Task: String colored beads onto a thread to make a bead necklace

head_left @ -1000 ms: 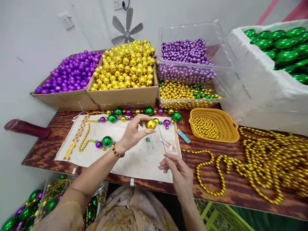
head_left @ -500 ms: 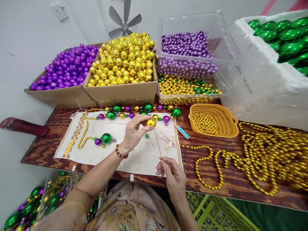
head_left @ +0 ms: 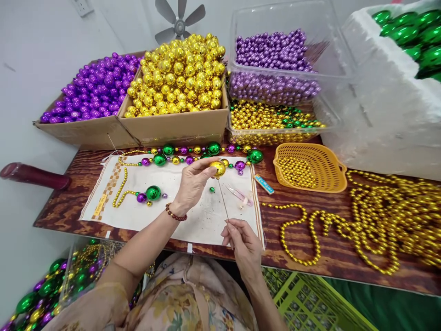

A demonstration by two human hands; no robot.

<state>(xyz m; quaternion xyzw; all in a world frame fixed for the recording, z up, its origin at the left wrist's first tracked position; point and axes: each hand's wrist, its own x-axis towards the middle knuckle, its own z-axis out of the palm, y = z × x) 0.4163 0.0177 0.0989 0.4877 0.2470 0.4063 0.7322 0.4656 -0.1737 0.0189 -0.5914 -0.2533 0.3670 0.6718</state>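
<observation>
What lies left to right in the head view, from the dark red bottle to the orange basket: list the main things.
Dark red bottle → nearest large green ball on the cloth → left hand → gold ball it holds → right hand → orange basket.

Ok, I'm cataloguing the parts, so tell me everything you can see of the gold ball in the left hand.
The gold ball is round, shiny and mirror-like, perhaps metallised plastic. The left hand pinches it between thumb and fingers, covering part of it, above the white towel. The thin needle in the right hand slants toward its underside, tip at or near it; whether it is inside cannot be told.
</observation>
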